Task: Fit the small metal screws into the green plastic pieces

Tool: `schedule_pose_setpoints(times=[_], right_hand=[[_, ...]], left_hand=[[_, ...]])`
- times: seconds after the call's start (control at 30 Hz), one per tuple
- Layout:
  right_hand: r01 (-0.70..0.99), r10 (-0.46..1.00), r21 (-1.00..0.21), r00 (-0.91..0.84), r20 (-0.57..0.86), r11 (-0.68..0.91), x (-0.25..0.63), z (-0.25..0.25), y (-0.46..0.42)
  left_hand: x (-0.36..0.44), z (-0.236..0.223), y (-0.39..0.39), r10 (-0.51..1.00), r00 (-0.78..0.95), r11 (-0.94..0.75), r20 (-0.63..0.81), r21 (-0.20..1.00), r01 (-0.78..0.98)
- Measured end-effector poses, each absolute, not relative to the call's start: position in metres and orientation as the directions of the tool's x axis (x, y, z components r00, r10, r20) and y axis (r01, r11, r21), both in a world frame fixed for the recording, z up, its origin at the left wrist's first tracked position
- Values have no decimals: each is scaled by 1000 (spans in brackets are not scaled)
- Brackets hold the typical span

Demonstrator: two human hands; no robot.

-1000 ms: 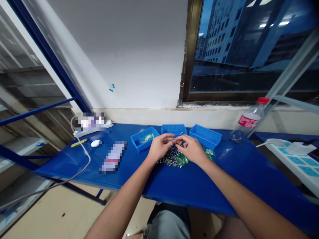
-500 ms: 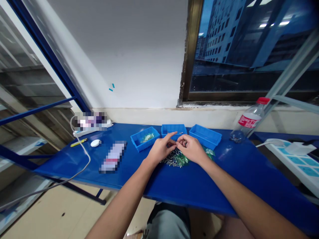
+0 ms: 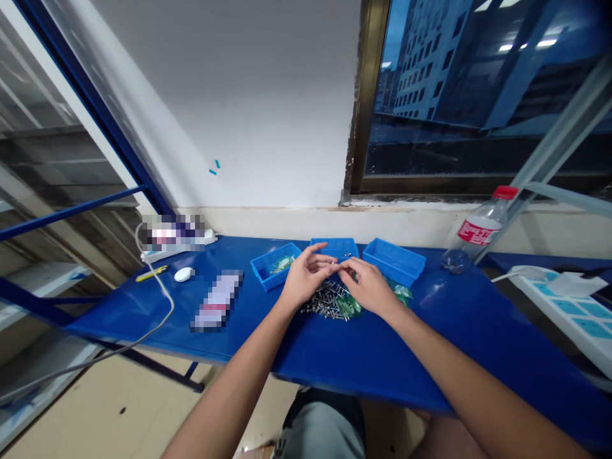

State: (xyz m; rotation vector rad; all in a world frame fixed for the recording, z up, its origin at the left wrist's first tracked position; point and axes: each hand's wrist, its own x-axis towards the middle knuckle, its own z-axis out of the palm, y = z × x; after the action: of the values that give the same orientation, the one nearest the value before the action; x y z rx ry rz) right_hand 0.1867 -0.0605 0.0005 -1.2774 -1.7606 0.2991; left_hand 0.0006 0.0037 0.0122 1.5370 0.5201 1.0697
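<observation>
My left hand point(image 3: 305, 278) and my right hand point(image 3: 367, 285) meet at their fingertips above a pile of silver screws point(image 3: 326, 301). The left fingers are fairly straight, with the thumb close to the forefinger tip. On the right, thumb and fingers are bent into a pinch. Something small and shiny shows where the tips meet, too small to name. Green plastic pieces point(image 3: 352, 307) lie in the pile, and more are partly hidden beside my right wrist. Behind my hands is a blue bin point(image 3: 335, 245) with a few small pieces in it.
A left blue bin point(image 3: 261, 271) holds pale green pieces; a right blue bin point(image 3: 396, 260) stands beside the middle one. A plastic bottle point(image 3: 479, 231), power strip point(image 3: 568, 299), white oval object point(image 3: 183, 275), yellow cutter point(image 3: 152, 274) and cable point(image 3: 165, 312) are also on the blue table point(image 3: 363, 363).
My left hand has turned and its fingers have straightened towards the right hand. The right fingertips have shifted slightly left and up, uncovering more of the screw pile.
</observation>
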Motion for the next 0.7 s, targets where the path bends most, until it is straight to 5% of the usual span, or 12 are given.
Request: schedule_pose_setpoints(times=[0.2, 0.3, 0.5, 0.6, 0.7], right_hand=[[448, 874, -824, 167, 457, 346, 193, -6, -47], [518, 853, -805, 243, 462, 288, 195, -2, -43], [846, 829, -470, 62, 556, 253, 193, 1, -52], [946, 848, -228, -82, 524, 233, 191, -3, -60], [981, 874, -107, -91, 478, 160, 192, -5, -66]], left_hand=[[1, 7, 9, 830, 448, -310, 333, 942, -125], [0, 6, 12, 864, 392, -323, 317, 945, -52], [-3, 8, 12, 887, 322, -339, 330, 940, -32], [-3, 9, 11, 889, 317, -339, 329, 941, -28], [-3, 8, 11, 891, 323, -329, 320, 944, -27]])
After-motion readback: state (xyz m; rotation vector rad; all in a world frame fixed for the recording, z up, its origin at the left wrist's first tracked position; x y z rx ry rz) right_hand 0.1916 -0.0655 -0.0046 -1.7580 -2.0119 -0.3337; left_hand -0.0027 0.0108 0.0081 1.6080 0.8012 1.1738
